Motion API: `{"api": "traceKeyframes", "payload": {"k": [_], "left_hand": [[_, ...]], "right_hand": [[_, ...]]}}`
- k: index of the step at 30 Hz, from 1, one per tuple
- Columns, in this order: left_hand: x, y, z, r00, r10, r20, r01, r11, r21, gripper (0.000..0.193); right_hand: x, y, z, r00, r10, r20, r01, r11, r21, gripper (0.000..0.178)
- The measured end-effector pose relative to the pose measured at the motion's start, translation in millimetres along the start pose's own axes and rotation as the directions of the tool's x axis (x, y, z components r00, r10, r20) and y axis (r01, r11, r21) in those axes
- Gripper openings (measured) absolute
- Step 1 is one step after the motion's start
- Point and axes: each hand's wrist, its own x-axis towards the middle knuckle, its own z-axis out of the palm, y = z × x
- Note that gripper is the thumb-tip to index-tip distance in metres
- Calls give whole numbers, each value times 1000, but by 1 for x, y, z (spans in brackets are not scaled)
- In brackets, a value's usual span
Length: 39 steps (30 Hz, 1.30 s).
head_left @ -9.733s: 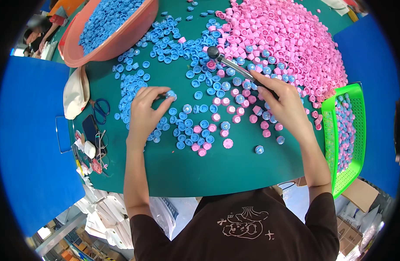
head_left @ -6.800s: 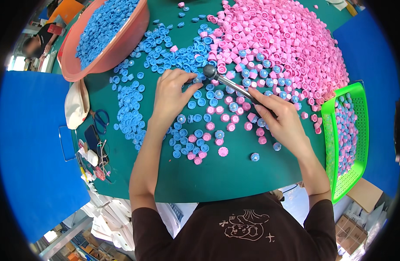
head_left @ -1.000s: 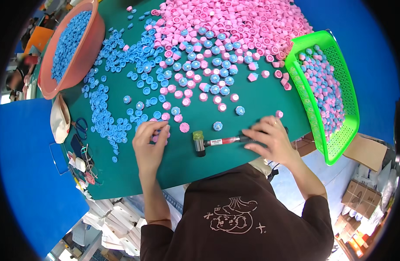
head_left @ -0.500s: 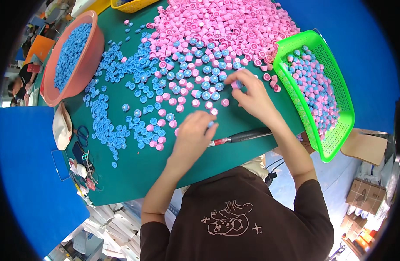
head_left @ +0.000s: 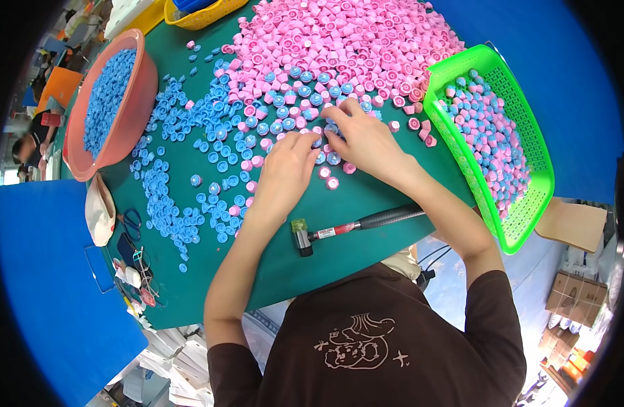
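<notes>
My left hand [head_left: 285, 169] is closed, its thumb and fingertips pinching a small blue cap [head_left: 316, 143]. Close to its right, my right hand [head_left: 369, 142] curls its thumb and fingers around a blue-topped pink cup, largely covered by the fingers. Around both hands stand small pink cups, some bare and some with blue caps on top. Two pink cups [head_left: 332, 183] sit just below the right hand. Loose blue caps [head_left: 169, 197] lie scattered to the left. Farther back spreads a large heap of pink cups [head_left: 346, 41].
A rubber-headed hammer [head_left: 339, 229] lies near the table's front edge. At right, a green basket [head_left: 539, 163] contains blue-and-pink pieces. A salmon basin [head_left: 139, 88] of blue caps stands at left, near scissors [head_left: 130, 220] and a cloth pouch [head_left: 100, 210]. Another person [head_left: 37, 139] is far left.
Both hands have moved: the left up and away from the hammer, whose head now shows; the right leftward into the capped cups. The hands are now closer together.
</notes>
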Motion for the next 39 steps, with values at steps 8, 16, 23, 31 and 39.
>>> {"api": "traceKeyframes", "payload": {"k": [8,16,23,31,39], "left_hand": [[10,3,-5,983,-141,114,148,987,-57,39],[15,3,-10,973,-81,217,107,988,-109,57],[15,7,-20,942,-102,319,140,985,-99,57],[13,19,-21,896,-236,377,304,944,-131,51],[-3,15,-16,940,-226,256,252,965,-71,50]], "right_hand": [[3,3,-3,995,30,100,-49,981,187,30],[-1,27,0,992,76,96,-111,891,441,15],[-14,31,-46,909,207,361,-401,206,892,7],[-21,16,4,999,-31,-32,39,963,266,33],[-31,2,20,983,-182,0,182,983,-35,29]]}}
